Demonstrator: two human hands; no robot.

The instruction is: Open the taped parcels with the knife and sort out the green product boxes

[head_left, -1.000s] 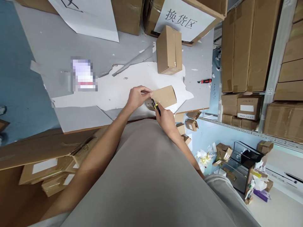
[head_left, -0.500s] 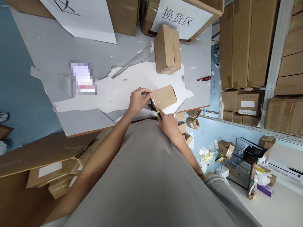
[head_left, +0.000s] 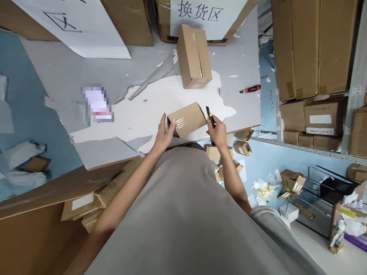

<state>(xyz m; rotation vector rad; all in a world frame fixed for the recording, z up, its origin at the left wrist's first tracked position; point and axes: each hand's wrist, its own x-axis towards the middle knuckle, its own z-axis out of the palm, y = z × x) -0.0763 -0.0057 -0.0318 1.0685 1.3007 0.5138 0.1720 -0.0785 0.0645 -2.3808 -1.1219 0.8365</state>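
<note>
My left hand (head_left: 164, 138), loosely spread, touches the glossy-taped cardboard box (head_left: 189, 119); my right hand (head_left: 218, 133) clasps a slim yellow-black cutter (head_left: 211, 119).

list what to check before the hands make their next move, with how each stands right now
1. Cutter held: ok, the right hand grips the yellow-and-black cutter.
2. Left hand clear of the cutter: ok, the left hand is at the opposite end of the small box.
3. Small box firmly held: cannot tell, the left thumb and fingers are spread.
4. Blade retracted: cannot tell, too small.
5. Red-and-black cutter away from both hands: ok, it lies near the table's right edge.
</note>
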